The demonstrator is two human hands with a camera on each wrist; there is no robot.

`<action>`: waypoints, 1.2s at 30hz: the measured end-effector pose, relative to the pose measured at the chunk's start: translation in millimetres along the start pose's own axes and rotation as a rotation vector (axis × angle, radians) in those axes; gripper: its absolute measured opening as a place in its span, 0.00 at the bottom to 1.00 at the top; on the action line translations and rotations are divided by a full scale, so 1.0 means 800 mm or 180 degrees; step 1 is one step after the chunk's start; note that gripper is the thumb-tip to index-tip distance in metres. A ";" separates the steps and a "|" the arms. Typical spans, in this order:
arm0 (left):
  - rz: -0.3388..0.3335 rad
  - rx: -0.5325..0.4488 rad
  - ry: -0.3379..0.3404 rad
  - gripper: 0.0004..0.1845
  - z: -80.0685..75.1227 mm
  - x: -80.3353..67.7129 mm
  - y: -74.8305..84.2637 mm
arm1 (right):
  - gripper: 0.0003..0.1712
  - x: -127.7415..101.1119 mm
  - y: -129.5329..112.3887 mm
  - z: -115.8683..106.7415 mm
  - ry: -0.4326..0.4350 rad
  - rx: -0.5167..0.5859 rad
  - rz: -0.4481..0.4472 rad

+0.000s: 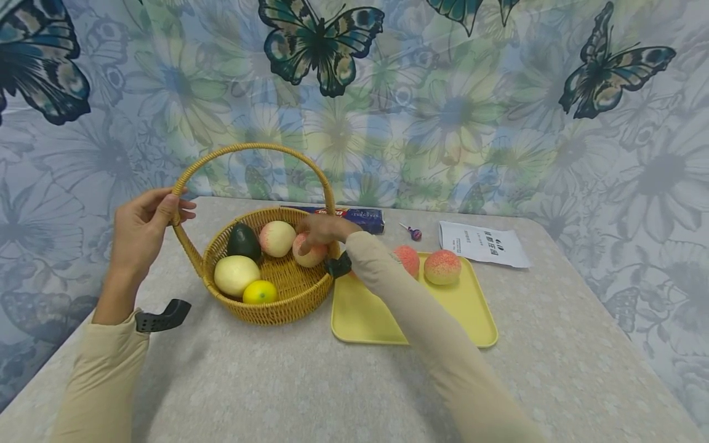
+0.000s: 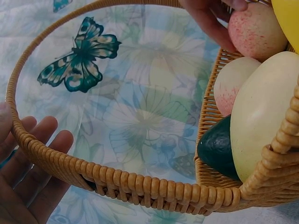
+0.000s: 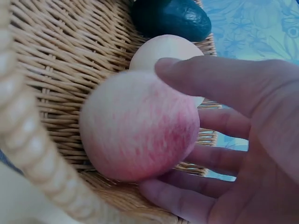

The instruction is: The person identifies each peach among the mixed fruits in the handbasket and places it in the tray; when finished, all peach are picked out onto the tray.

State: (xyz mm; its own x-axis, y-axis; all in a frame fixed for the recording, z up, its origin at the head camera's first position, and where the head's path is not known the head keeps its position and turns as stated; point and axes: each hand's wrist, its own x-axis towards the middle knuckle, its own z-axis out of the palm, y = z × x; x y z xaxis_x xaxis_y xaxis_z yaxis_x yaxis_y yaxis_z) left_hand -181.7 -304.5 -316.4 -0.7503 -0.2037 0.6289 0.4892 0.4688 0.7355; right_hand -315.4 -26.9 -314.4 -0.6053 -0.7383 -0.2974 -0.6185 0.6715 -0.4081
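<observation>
My left hand (image 1: 143, 229) holds one side of the wicker basket's handle (image 1: 249, 146) between thumb and fingers. Inside the basket (image 1: 288, 314), my right hand (image 1: 328, 229) curls about a pink-and-cream peach (image 3: 140, 126), thumb on its upper side and fingers around its far side and underneath. A second peach (image 1: 277, 239) lies beside it. Further left in the basket sit a dark green avocado (image 1: 244, 242), a large pale yellow fruit (image 1: 236, 275) and a yellow lemon (image 1: 260, 292).
A yellow tray (image 1: 365, 326) to the basket's right carries peaches (image 1: 442, 267), partly hidden by my right sleeve. Behind stand a blue spaghetti package (image 1: 365, 219), a lollipop (image 1: 414, 233) and a white printed packet (image 1: 484, 244). A butterfly-print cloth hangs behind the table.
</observation>
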 end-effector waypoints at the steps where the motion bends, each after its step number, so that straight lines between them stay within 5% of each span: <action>1: 0.0000 -0.0008 0.0002 0.18 0.000 0.000 0.000 | 0.32 0.000 0.000 0.001 -0.0014 -0.0029 0.0004; 12: 0.0025 -0.0192 -0.0009 0.17 -0.001 -0.001 0.001 | 0.32 -0.001 0.001 0.005 -0.0071 -0.0006 -0.0001; 36: 0.0032 -0.0052 -0.0006 0.17 -0.001 0.000 0.002 | 0.33 -0.002 0.003 0.008 -0.0131 0.0007 -0.0177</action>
State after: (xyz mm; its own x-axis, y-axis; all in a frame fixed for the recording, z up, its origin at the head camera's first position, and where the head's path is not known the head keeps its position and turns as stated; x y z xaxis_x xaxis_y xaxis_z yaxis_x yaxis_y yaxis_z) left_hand -180.7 -304.7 -315.2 -0.7462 -0.1973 0.6358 0.5039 0.4568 0.7331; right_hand -313.0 -24.6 -320.8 -0.5489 -0.7765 -0.3095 -0.6494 0.6293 -0.4269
